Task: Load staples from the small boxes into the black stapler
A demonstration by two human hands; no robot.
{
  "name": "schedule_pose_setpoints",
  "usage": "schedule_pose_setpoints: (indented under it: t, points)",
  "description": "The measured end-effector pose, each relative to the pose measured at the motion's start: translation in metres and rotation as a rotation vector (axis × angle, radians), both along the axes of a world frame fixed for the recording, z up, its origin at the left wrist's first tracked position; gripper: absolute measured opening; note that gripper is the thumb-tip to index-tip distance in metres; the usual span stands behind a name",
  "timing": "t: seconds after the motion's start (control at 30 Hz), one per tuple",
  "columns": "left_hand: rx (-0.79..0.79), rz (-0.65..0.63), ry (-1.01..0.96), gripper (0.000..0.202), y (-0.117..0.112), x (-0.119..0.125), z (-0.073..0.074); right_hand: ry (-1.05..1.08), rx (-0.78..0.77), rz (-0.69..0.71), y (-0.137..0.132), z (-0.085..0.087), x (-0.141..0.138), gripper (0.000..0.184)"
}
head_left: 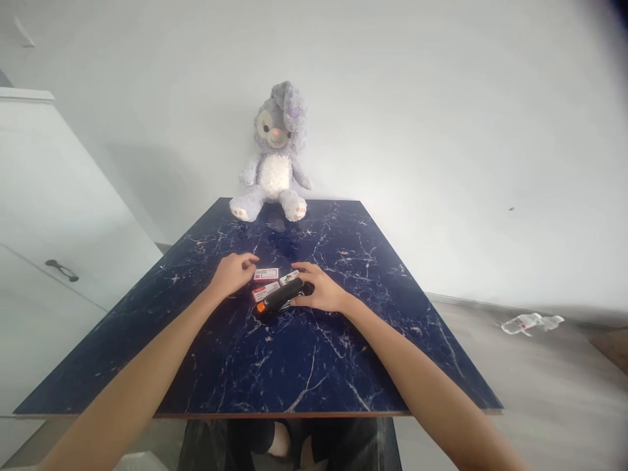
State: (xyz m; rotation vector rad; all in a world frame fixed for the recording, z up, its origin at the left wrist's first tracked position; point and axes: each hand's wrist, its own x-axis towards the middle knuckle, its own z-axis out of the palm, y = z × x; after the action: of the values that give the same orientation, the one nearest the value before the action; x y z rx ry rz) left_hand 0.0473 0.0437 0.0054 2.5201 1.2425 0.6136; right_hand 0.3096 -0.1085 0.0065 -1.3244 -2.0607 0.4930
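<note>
A black stapler (279,297) with an orange end lies slantwise on the dark blue marbled table (275,366). My right hand (318,289) is around its far end, thumb on the near side and fingers reaching past the far side. Beside the stapler are a red-and-white small box (265,292) and a whitish small box (289,277), the latter close under my right fingers. Another red-and-white box (266,275) lies just behind them. Next to that box is my left hand (237,271), fingers loosely curved and apart, holding nothing; whether it touches the box I cannot tell.
A grey-purple plush toy (273,157) sits at the table's far edge against the white wall. On the left stands a white cabinet (59,216) with a dark handle. Clear plastic bottles (523,323) lie on the floor to the right.
</note>
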Motion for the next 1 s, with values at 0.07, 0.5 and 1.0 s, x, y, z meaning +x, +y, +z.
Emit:
schedule_pose_setpoints:
  t: [0.07,0.5,1.0]
  points:
    - [0.071,-0.044,0.013,0.033,-0.006,0.005,0.003,0.014,-0.023,-0.019,0.001,-0.001,-0.001,0.042]
    - [0.112,-0.315,-0.083,0.035,-0.029,0.015,0.010,-0.139,-0.023,-0.357,0.011,0.000,0.004,0.029]
    - [0.386,-0.447,-0.217,0.019,-0.013,0.006,-0.014,-0.067,-0.059,-0.336,0.012,-0.001,0.018,0.018]
